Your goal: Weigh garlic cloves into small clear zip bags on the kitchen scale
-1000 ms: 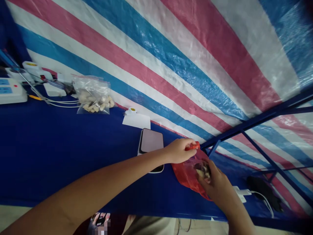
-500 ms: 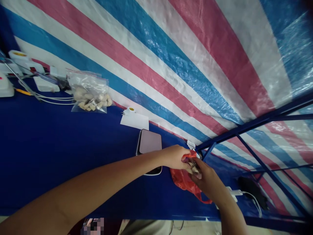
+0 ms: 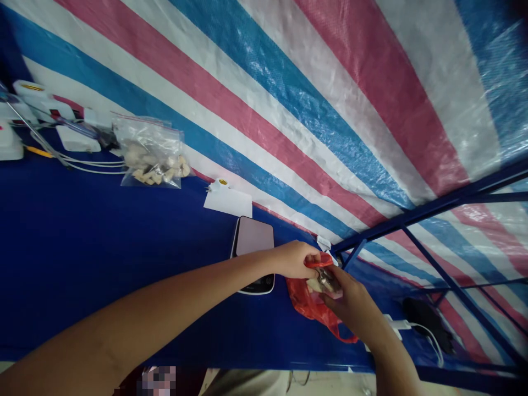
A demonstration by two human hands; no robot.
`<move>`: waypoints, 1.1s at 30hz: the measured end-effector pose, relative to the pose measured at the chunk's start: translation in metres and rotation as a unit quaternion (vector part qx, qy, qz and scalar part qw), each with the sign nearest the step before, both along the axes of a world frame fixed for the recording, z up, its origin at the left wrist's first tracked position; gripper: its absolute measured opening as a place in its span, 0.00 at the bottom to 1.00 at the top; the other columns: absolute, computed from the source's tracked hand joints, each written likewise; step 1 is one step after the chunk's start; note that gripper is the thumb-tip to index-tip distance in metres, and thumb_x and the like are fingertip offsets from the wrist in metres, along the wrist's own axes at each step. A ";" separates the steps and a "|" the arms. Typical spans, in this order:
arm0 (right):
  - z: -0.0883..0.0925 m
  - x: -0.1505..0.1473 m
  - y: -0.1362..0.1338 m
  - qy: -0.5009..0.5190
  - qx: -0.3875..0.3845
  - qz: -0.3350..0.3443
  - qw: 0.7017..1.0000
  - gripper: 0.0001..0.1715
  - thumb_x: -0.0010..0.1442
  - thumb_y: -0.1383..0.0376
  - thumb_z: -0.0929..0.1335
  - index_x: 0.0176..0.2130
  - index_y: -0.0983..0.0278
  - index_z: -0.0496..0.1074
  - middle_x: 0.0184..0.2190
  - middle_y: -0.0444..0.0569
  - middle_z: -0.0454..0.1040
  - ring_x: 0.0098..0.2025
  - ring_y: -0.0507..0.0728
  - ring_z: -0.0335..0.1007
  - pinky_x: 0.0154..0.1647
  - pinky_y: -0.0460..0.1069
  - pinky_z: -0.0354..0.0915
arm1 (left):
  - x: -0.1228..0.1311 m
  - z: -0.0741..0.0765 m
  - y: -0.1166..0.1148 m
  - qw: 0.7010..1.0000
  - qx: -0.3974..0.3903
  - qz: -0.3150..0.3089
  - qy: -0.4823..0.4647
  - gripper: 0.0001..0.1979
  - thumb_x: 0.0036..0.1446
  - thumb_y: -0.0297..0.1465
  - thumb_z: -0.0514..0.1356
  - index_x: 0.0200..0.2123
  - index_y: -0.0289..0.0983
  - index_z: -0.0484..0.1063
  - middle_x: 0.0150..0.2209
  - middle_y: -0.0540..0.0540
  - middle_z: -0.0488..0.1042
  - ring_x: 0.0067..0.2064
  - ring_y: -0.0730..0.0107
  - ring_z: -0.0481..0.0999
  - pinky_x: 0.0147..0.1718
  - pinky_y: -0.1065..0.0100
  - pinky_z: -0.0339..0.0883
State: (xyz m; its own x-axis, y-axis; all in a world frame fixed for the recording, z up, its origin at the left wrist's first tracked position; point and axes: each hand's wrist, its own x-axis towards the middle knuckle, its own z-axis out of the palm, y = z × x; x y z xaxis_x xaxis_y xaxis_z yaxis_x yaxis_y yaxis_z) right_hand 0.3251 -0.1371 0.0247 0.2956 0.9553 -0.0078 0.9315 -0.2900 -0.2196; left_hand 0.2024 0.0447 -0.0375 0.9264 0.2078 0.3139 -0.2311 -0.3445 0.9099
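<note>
A red plastic bag (image 3: 307, 302) lies on the blue tabletop. With fingers curled, my left hand (image 3: 297, 259) pinches the bag's upper edge. My right hand (image 3: 350, 294) is wrapped round a clear plastic packet (image 3: 328, 281) with pale and dark contents at the bag's mouth. What exactly is in the packet cannot be made out, and its lower part is hidden. Just left of the bag stands a kitchen scale (image 3: 254, 237), its middle covered by my left forearm.
Clear zip bags of pale pieces (image 3: 154, 165) lie at the back left, near white devices and cables (image 3: 94, 165). A white card (image 3: 229, 203) sits behind the scale. On the right are a blue metal frame (image 3: 437, 201), a white plug with a cable (image 3: 398, 324) and a black item (image 3: 427, 319).
My left fingers have shifted slightly up and away from the packet, so more of its pale contents shows. The right hand stays nearly in place, still round the packet.
</note>
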 end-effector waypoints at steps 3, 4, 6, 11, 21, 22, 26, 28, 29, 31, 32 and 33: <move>0.002 0.003 -0.004 0.007 0.026 -0.026 0.999 0.31 0.58 0.61 0.69 0.60 0.61 0.68 0.53 0.54 0.77 0.54 0.64 0.75 0.54 0.57 0.69 | 0.001 -0.001 0.000 1.000 0.003 0.022 0.012 0.07 0.50 0.31 0.66 0.34 0.38 0.75 0.28 0.53 0.75 0.31 0.72 0.72 0.31 0.70 0.60; 0.002 0.003 -0.006 0.014 0.034 -0.037 0.999 0.31 0.59 0.58 0.69 0.60 0.61 0.68 0.54 0.54 0.77 0.55 0.64 0.75 0.55 0.57 0.69 | 0.001 -0.001 -0.001 1.000 0.002 0.028 0.015 0.07 0.50 0.32 0.66 0.34 0.38 0.75 0.28 0.52 0.75 0.31 0.72 0.72 0.31 0.70 0.60; 0.004 0.005 -0.010 0.033 0.044 -0.056 0.997 0.28 0.62 0.54 0.69 0.59 0.60 0.69 0.54 0.53 0.77 0.55 0.63 0.75 0.56 0.56 0.69 | 0.001 -0.001 0.000 0.999 0.001 0.037 0.017 0.06 0.50 0.32 0.65 0.33 0.38 0.75 0.29 0.52 0.76 0.32 0.72 0.73 0.31 0.70 0.60; 0.004 0.009 -0.016 0.047 0.083 -0.095 0.991 0.25 0.63 0.48 0.69 0.50 0.61 0.75 0.48 0.54 0.79 0.46 0.62 0.78 0.48 0.55 0.73 | 0.002 0.001 -0.001 0.999 -0.001 0.052 0.008 0.06 0.53 0.33 0.64 0.34 0.37 0.75 0.28 0.51 0.75 0.31 0.72 0.72 0.30 0.71 0.58; 0.009 0.010 -0.009 -0.067 0.152 -0.072 0.983 0.19 0.65 0.50 0.66 0.39 0.61 0.76 0.37 0.52 0.81 0.39 0.60 0.79 0.40 0.51 0.70 | 0.003 0.001 -0.007 0.995 -0.029 0.075 -0.054 0.08 0.61 0.34 0.60 0.42 0.37 0.73 0.31 0.50 0.76 0.33 0.70 0.75 0.33 0.71 0.63; 0.010 0.010 -0.009 -0.075 0.156 -0.081 0.981 0.19 0.65 0.50 0.66 0.39 0.61 0.76 0.36 0.51 0.81 0.38 0.60 0.79 0.38 0.50 0.70 | 0.003 0.002 -0.007 0.994 -0.034 0.086 -0.054 0.09 0.61 0.35 0.60 0.43 0.38 0.72 0.31 0.50 0.76 0.34 0.70 0.75 0.33 0.70 0.63; 0.013 0.011 -0.010 -0.120 0.196 -0.116 0.966 0.19 0.65 0.50 0.65 0.39 0.61 0.75 0.34 0.49 0.81 0.35 0.59 0.80 0.34 0.48 0.68 | 0.003 0.006 -0.006 0.988 -0.062 0.125 -0.065 0.10 0.62 0.35 0.58 0.45 0.39 0.70 0.32 0.51 0.76 0.32 0.71 0.74 0.32 0.69 0.62; 0.016 0.012 -0.010 -0.153 0.212 -0.124 0.957 0.19 0.65 0.50 0.65 0.40 0.61 0.75 0.34 0.49 0.81 0.34 0.59 0.80 0.34 0.48 0.67 | 0.002 0.007 -0.005 0.985 -0.072 0.138 -0.069 0.10 0.62 0.35 0.58 0.45 0.40 0.68 0.33 0.51 0.76 0.32 0.71 0.73 0.33 0.68 0.62; 0.017 0.012 -0.011 -0.175 0.220 -0.127 0.951 0.19 0.65 0.50 0.65 0.40 0.61 0.75 0.34 0.49 0.81 0.34 0.59 0.80 0.34 0.48 0.67 | 0.002 0.008 -0.005 0.985 -0.074 0.142 -0.071 0.10 0.61 0.35 0.58 0.45 0.40 0.68 0.34 0.51 0.77 0.32 0.71 0.73 0.33 0.68 0.62; 0.019 0.011 -0.014 -0.221 0.236 -0.131 0.937 0.19 0.65 0.50 0.65 0.40 0.61 0.76 0.33 0.50 0.81 0.34 0.60 0.80 0.33 0.49 0.66 | 0.001 0.008 -0.005 0.984 -0.070 0.145 -0.074 0.10 0.61 0.35 0.58 0.45 0.40 0.68 0.35 0.50 0.77 0.33 0.71 0.73 0.34 0.67 0.63; 0.020 0.011 -0.016 -0.240 0.249 -0.136 0.928 0.20 0.65 0.50 0.65 0.40 0.62 0.76 0.32 0.50 0.81 0.34 0.60 0.80 0.33 0.49 0.66 | 0.001 0.008 -0.005 0.984 -0.066 0.146 -0.075 0.10 0.61 0.35 0.58 0.45 0.41 0.68 0.36 0.50 0.77 0.33 0.70 0.73 0.35 0.67 0.63; 0.021 0.010 -0.019 -0.256 0.262 -0.140 0.920 0.20 0.65 0.50 0.65 0.40 0.62 0.76 0.31 0.50 0.81 0.34 0.60 0.80 0.33 0.49 0.66 | 0.001 0.007 -0.005 0.984 -0.063 0.145 -0.077 0.10 0.61 0.35 0.58 0.45 0.41 0.68 0.37 0.50 0.77 0.34 0.70 0.74 0.35 0.67 0.63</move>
